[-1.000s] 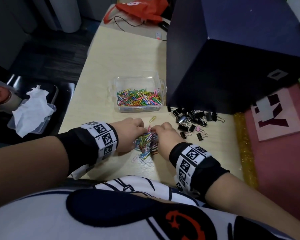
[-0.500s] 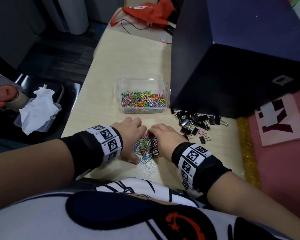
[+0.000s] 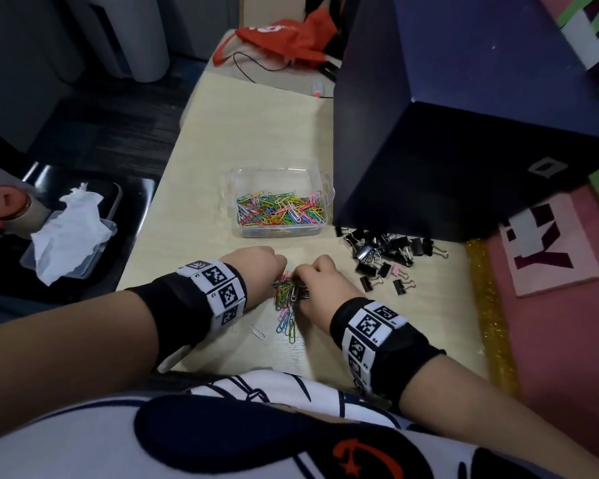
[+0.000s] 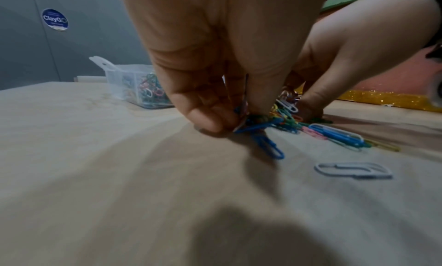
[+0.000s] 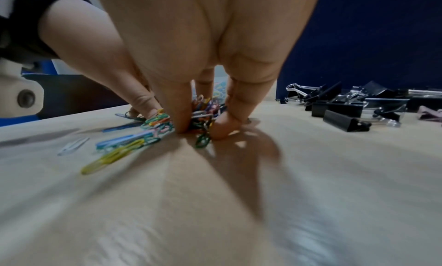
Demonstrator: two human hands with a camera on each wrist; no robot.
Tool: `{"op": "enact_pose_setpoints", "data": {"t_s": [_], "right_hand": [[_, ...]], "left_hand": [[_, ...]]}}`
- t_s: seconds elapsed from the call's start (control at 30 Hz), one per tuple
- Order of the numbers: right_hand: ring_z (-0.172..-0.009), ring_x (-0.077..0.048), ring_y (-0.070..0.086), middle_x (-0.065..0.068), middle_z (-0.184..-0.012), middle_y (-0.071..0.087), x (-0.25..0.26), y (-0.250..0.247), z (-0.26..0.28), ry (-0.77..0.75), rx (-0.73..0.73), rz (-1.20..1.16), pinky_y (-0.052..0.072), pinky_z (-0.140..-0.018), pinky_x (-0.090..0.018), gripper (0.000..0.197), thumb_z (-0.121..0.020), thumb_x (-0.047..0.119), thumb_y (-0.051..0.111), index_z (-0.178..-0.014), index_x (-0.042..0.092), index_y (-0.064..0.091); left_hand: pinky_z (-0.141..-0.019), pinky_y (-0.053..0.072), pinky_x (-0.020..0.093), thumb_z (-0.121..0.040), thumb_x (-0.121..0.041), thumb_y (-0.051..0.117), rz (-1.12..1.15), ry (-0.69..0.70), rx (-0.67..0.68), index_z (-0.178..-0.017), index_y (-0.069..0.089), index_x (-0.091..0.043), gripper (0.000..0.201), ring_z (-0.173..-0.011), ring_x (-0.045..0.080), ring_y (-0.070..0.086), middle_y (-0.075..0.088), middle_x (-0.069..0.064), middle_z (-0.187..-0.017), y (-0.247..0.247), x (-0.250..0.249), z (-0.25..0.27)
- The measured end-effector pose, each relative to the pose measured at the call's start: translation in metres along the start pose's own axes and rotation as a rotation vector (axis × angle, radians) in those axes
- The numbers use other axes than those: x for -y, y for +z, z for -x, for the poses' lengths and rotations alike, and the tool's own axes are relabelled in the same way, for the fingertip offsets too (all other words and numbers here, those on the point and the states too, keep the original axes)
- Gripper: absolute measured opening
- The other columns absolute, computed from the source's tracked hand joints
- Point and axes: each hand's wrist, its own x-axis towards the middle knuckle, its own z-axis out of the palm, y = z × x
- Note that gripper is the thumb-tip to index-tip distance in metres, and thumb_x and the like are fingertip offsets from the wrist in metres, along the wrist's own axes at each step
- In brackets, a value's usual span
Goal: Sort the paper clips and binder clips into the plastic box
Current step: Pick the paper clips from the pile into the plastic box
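Paper clips (image 3: 286,292): left hand (image 3: 256,271), right hand (image 3: 322,288) pinch pile, fingers down.

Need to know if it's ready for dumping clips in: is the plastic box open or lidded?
Open: plastic box shows no lid, paper clips lying exposed inside.

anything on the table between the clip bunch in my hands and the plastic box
Nothing visible. Both hands, left and right, pinch the paper clip bunch, and only bare table lies between it and the plastic box. The binder clips sit off to the right.
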Motion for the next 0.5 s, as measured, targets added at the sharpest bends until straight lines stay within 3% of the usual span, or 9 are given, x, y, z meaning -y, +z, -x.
{"op": "enact_pose_setpoints", "data": {"t_s": [0.17, 0.4, 0.5], "right_hand": [[-0.101, -0.031, 0.054, -0.008, -0.116, 0.042, -0.001, -0.003, -0.007, 0.031, -0.066, -0.051, 0.045, -0.087, -0.032, 0.031, -0.089, 0.010, 0.051, -0.119, 0.020, 0.052], [-0.106, -0.028, 0.053, -0.009, -0.113, 0.054, -0.002, -0.021, -0.019, 0.082, -0.137, -0.061, 0.041, -0.088, -0.030, 0.022, -0.090, 0.022, 0.058, -0.112, 0.018, 0.058], [-0.099, -0.025, 0.055, -0.006, -0.110, 0.059, 0.001, -0.036, -0.024, 0.070, -0.181, -0.079, 0.042, -0.085, -0.028, 0.020, -0.086, 0.021, 0.062, -0.107, 0.020, 0.061]], "left_hand": [[-0.081, 0.045, 0.036, -0.092, -0.026, 0.056, -0.001, 0.022, -0.028, -0.112, 0.055, -0.015, 0.023, -0.102, 0.028, 0.056, 0.056, 0.008, -0.109, 0.001, 0.006, 0.000], [-0.087, 0.042, 0.032, -0.093, -0.028, 0.055, 0.052, 0.086, -0.168, -0.117, 0.056, -0.016, 0.027, -0.109, 0.024, 0.054, 0.058, 0.005, -0.117, -0.019, 0.014, 0.005], [-0.087, 0.043, 0.033, -0.092, -0.030, 0.057, 0.080, 0.100, -0.225, -0.114, 0.057, -0.018, 0.025, -0.106, 0.023, 0.055, 0.058, 0.004, -0.113, -0.036, 0.021, 0.006]]}}
